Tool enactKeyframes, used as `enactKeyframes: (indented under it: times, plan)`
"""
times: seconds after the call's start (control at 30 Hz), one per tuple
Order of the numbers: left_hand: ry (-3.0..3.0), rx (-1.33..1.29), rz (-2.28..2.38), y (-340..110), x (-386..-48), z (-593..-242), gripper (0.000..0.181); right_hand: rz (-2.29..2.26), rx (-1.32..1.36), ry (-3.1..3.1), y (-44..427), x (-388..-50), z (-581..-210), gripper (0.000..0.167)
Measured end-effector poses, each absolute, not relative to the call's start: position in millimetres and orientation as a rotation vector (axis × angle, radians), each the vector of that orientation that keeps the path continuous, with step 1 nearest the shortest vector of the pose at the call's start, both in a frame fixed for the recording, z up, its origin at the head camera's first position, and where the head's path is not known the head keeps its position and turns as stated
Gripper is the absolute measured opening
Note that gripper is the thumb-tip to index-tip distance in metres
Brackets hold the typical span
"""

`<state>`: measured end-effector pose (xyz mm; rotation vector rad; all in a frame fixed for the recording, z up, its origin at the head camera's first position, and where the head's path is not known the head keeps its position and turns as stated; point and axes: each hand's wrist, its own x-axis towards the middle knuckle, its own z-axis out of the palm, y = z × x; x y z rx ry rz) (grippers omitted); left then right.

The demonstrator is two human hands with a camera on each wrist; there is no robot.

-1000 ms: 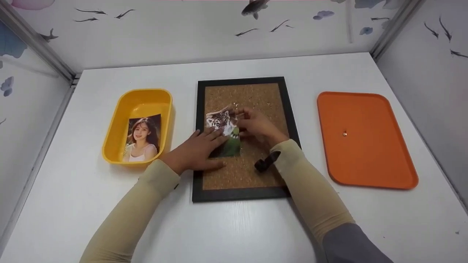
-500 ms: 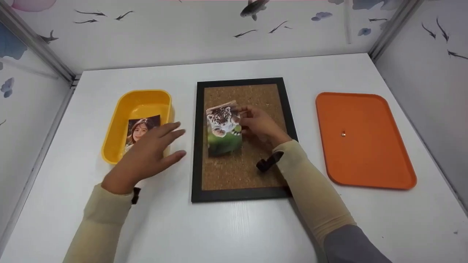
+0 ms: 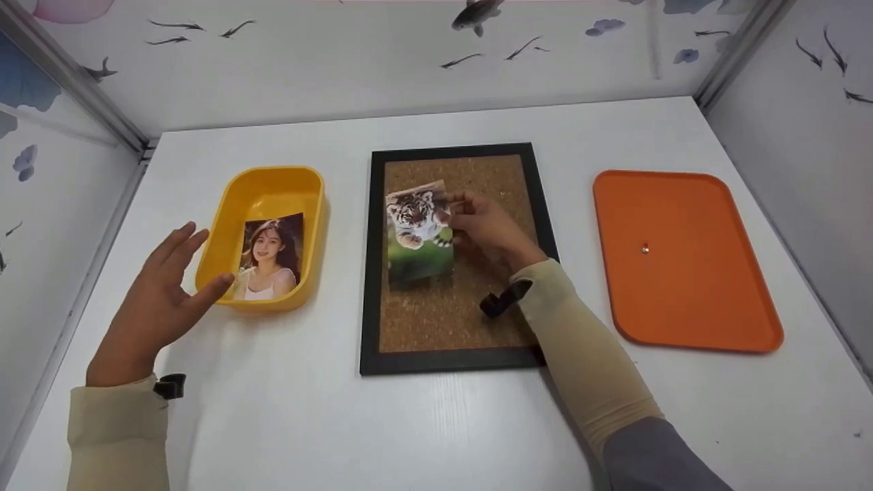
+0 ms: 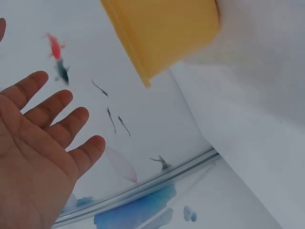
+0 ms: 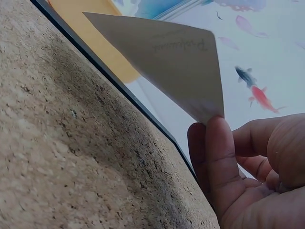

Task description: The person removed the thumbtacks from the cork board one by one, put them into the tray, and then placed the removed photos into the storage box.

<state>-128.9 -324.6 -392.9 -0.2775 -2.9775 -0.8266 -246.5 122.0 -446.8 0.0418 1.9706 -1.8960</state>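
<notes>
My right hand pinches the right edge of a tiger photo over the cork board, which has a black frame. In the right wrist view the photo's pale back shows, tilted up off the cork. My left hand holds nothing; its fingers are spread in the air just left of the yellow tray. The left wrist view shows its palm, with the tray's outer wall a little way off. A portrait photo lies in the tray.
To the right, an orange tray bears a small shiny pin-like piece. All of these stand on a white table, with fish-printed white panels behind and at both sides.
My left hand has lifted off the tiger photo and moved left, past the yellow tray. My right hand has raised the photo slightly from the cork.
</notes>
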Motion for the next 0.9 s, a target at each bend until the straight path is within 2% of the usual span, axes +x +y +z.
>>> enactKeyframes:
  times: [0.17,0.53,0.7,0.9]
  plan:
    - [-3.073,-0.209,-0.752,-334,-140,-408,0.089,-1.949,0.016,1.936,121,-248,-445,0.029]
    - [-3.021,-0.384,-0.521,-323,-154,-439,0.095,-1.931,0.081,1.96,124,-249,-441,0.027]
    - [-3.129,-0.353,-0.425,-321,-150,-445,0.103,-1.897,0.061,1.978,122,-247,-442,0.027]
    - [-3.179,-0.366,-0.357,-319,-148,-444,0.101,-1.901,0.071,1.977,122,-246,-440,0.027]
